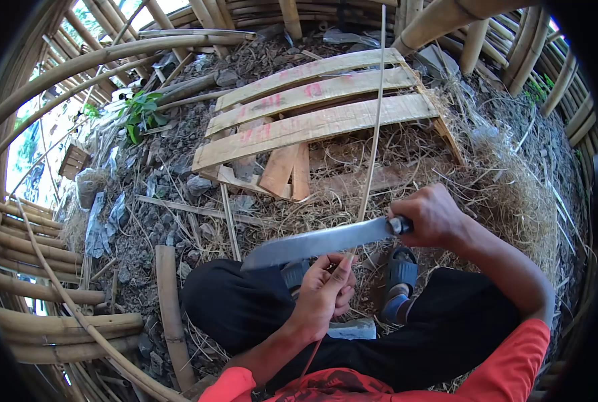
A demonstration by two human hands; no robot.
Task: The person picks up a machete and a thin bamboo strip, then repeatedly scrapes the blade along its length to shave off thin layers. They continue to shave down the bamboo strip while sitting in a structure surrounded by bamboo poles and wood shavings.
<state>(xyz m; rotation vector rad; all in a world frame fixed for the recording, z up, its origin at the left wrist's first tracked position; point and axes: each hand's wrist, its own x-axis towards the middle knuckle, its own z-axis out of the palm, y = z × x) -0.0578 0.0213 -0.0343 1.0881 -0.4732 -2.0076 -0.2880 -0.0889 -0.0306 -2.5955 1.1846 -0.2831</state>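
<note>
My right hand is closed around the dark handle of a machete, whose broad blade points left across the view. Between the thumb and fingers of my left hand is a long, thin bamboo strip, just below the blade. The strip runs up and away past a wooden crate, and its lower part continues toward my lap. Near the right hand, the blade overlaps the strip in this view.
The slatted wooden crate lies ahead on ground strewn with shavings. A flat bamboo piece rests left of my knee. Bamboo poles line the left side. My sandalled foot is below the right hand.
</note>
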